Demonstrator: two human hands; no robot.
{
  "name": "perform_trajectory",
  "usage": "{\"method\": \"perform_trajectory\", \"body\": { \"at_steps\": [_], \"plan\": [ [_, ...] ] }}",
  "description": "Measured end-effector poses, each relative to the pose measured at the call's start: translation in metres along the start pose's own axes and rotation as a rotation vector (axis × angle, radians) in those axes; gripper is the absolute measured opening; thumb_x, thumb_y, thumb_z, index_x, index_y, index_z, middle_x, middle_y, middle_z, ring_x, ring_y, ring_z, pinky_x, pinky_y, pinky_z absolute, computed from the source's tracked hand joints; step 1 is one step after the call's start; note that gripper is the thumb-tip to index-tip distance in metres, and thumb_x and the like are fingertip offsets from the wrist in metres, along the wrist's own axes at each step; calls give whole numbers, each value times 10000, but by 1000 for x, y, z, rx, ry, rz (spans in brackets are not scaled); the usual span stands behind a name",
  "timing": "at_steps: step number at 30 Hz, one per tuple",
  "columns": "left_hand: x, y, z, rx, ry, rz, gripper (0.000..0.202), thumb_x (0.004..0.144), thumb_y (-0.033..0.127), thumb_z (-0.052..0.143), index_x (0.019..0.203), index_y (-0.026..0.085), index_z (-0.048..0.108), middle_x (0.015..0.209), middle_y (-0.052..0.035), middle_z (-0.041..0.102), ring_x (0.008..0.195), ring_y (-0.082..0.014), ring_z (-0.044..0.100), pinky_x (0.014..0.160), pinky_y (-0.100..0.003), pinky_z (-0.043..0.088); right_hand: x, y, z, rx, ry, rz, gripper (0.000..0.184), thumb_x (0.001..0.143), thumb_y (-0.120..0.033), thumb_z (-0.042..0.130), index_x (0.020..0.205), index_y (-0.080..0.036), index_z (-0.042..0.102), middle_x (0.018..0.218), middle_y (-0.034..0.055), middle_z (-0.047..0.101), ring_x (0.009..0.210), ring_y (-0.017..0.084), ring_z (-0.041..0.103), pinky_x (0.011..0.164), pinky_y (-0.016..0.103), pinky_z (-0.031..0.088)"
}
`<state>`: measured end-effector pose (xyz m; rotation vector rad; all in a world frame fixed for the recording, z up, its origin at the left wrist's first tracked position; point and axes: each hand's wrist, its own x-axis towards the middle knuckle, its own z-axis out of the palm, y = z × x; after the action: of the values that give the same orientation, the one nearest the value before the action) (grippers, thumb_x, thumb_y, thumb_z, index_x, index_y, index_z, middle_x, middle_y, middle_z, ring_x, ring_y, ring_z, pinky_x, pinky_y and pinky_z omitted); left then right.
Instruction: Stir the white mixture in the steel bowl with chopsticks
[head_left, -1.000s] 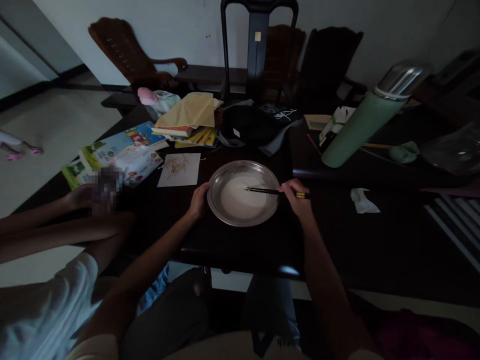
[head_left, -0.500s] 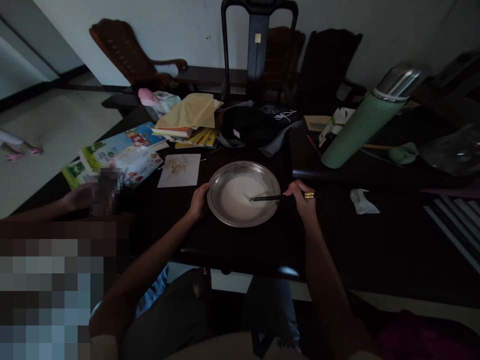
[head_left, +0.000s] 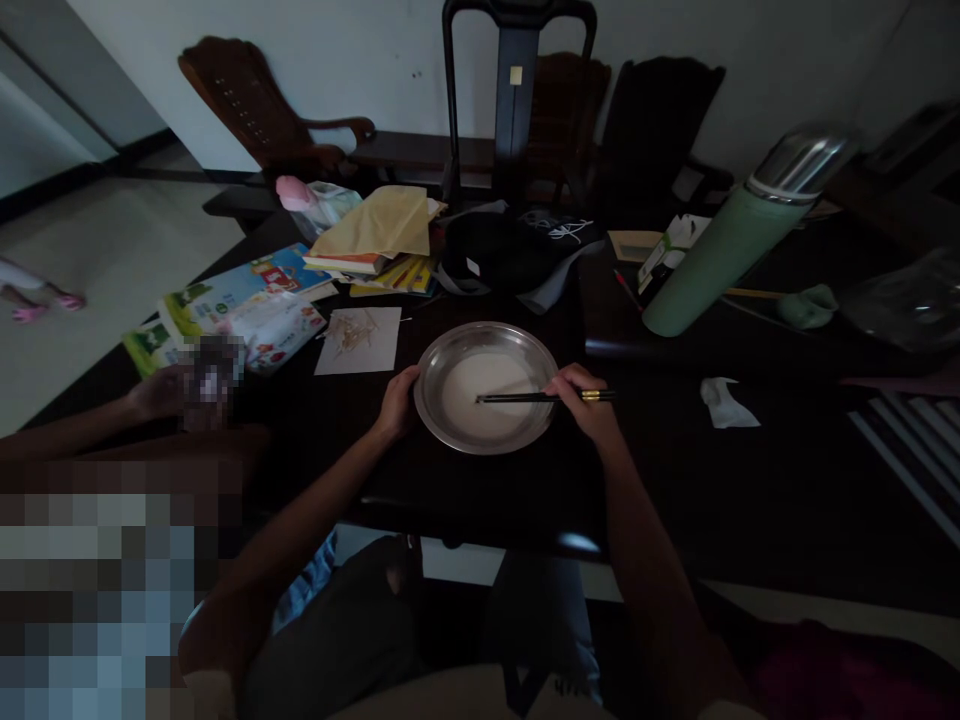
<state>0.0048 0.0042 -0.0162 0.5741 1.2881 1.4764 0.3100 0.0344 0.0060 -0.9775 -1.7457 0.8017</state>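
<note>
A round steel basin sits on the dark table, holding a milky white liquid. My left hand is closed on the basin's left rim; its thumb lies along the edge and the other fingers are mostly hidden. In my right hand is a pair of black chopsticks with gold bands. They slant low across the basin from the right, and their tips touch the liquid near its middle. Left of the basin, a white paper sheet bears a pile of thin pale sticks.
Books and an envelope-topped stack lie at the back left, beside a black bag. A green thermos stands at the right, behind a crumpled tissue. Another person, partly pixelated, sits at left, one forearm on the table.
My right hand has moved left, toward the basin's rim. The chopstick tips have shifted left through the liquid. My left hand and the basin stay in place.
</note>
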Motion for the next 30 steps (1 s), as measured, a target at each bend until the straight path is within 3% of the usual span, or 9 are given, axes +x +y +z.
{"method": "perform_trajectory", "body": {
  "at_steps": [6, 12, 17, 20, 23, 28, 30],
  "plan": [
    [1, -1, -1, -2, 7, 2, 213, 746, 324, 694, 628, 166, 614, 576, 20, 567, 536, -121, 503, 544, -246, 401, -1, 1, -4, -17, 173, 30, 408, 960, -456, 514, 624, -247, 617, 632, 9, 613, 680, 189, 601, 710, 356, 479],
    [0, 1, -1, 10, 1, 8, 214, 742, 315, 697, 616, 167, 608, 559, 24, 556, 533, -117, 484, 530, -241, 397, 0, -1, 1, -4, -16, -6, 295, 922, -416, 594, 692, -250, 678, 723, 14, 674, 752, 195, 639, 744, 356, 490],
    [-2, 2, 0, 20, -4, 22, 196, 744, 313, 684, 633, 159, 633, 574, 19, 576, 551, -125, 501, 551, -249, 404, 0, 1, -3, -25, 181, 30, 354, 948, -398, 549, 637, -246, 623, 648, 5, 629, 688, 187, 599, 708, 352, 465],
    [-1, 1, 0, 5, -2, 11, 201, 740, 319, 694, 633, 167, 620, 572, 24, 567, 552, -128, 505, 560, -253, 405, 0, 0, -4, 18, 95, 35, 381, 958, -402, 526, 629, -244, 631, 634, 3, 619, 668, 181, 599, 701, 349, 468],
    [0, 0, 0, 1, 9, 1, 212, 732, 324, 703, 622, 170, 606, 560, 30, 553, 532, -121, 491, 538, -247, 389, 1, -1, -1, -3, -4, 9, 294, 923, -408, 587, 698, -246, 684, 722, 12, 673, 751, 191, 634, 737, 350, 482],
    [-1, 1, 1, -3, -8, 11, 193, 721, 316, 690, 628, 162, 621, 572, 26, 569, 542, -113, 488, 545, -238, 394, 1, 2, -5, 15, 156, 60, 354, 933, -403, 561, 626, -240, 625, 643, 1, 634, 674, 180, 601, 698, 341, 458],
    [-2, 2, 1, -9, -9, 4, 186, 721, 313, 682, 629, 162, 622, 571, 24, 570, 544, -113, 488, 548, -239, 397, 0, -2, -5, 42, 138, 75, 363, 936, -392, 553, 613, -240, 621, 628, -2, 622, 657, 176, 593, 686, 337, 451]
  ]
}}
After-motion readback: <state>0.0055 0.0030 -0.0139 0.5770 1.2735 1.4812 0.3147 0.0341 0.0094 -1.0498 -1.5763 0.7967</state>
